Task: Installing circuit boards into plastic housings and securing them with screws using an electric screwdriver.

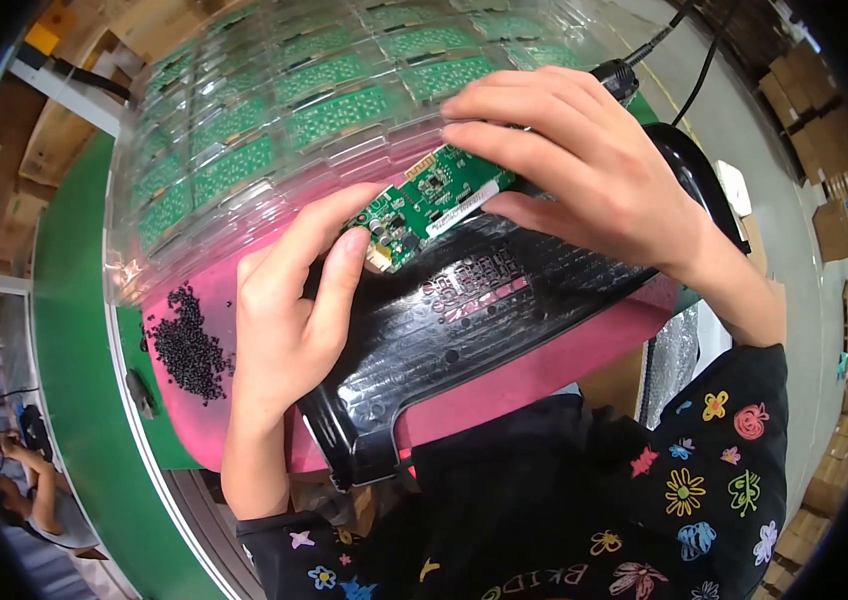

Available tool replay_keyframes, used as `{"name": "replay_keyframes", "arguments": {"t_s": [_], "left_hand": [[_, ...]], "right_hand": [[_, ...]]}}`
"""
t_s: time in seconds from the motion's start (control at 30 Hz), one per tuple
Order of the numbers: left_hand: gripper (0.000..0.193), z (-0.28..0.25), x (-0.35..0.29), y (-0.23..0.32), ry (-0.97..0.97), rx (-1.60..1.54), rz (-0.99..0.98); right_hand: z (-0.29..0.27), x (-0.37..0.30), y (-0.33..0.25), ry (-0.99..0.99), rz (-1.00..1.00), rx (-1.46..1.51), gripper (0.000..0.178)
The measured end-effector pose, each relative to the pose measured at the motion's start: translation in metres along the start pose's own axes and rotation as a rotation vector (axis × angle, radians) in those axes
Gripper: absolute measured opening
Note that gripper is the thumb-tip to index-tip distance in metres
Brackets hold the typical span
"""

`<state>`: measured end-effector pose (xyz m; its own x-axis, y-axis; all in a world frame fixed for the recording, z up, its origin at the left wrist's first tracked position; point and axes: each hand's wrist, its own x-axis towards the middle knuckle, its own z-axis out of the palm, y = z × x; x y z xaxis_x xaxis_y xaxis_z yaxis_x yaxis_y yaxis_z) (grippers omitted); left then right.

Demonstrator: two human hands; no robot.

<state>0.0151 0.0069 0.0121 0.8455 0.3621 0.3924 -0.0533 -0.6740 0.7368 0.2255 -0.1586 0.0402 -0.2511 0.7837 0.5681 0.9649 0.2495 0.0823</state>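
Between my two hands is a green circuit board [422, 192], tilted above a black plastic housing [384, 375]. It carries small parts, a white label strip and a pale connector at its left end. My left hand [294, 300] pinches that end between thumb and forefinger. Around the right end close the thumb and fingers of my right hand [584, 170], which cover part of the board. The housing lies aslant on a pink mat [534, 370], its glossy inside facing up with cutouts near the middle.
Clear plastic trays [384, 137] of several green boards stand at the far side. A heap of small black screws [189, 345] lies on the mat's left. A black corded plug or tool [616, 80] is beyond my right hand. Another person [44, 490] sits at the far left.
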Motion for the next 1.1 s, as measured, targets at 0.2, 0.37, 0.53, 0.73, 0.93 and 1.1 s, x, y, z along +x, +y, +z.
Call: {"name": "replay_keyframes", "arguments": {"t_s": [0.2, 0.37, 0.53, 0.73, 0.93, 1.1], "left_hand": [[0.028, 0.001, -0.001, -0.001, -0.1, -0.037, -0.01], [0.054, 0.013, -0.001, -0.004, -0.052, -0.009, 0.011], [0.056, 0.018, -0.001, -0.003, -0.262, 0.088, -0.067], [0.043, 0.021, 0.0, -0.002, -0.428, 0.273, -0.006], [0.044, 0.023, 0.0, -0.002, -0.424, 0.307, 0.007], [0.045, 0.021, 0.0, -0.002, -0.428, 0.324, 0.017]], "right_hand": [[0.002, -0.028, 0.001, 0.087, 0.098, 0.139, 0.056], [0.02, -0.05, -0.001, 0.108, 0.287, 0.337, 0.057], [0.024, -0.062, -0.003, -0.066, 0.395, 0.502, 0.055], [0.027, -0.066, -0.006, -0.266, 0.378, 0.498, 0.056], [0.026, -0.067, -0.009, -0.306, 0.385, 0.455, 0.055], [0.027, -0.067, -0.011, -0.3, 0.38, 0.433, 0.052]]}}
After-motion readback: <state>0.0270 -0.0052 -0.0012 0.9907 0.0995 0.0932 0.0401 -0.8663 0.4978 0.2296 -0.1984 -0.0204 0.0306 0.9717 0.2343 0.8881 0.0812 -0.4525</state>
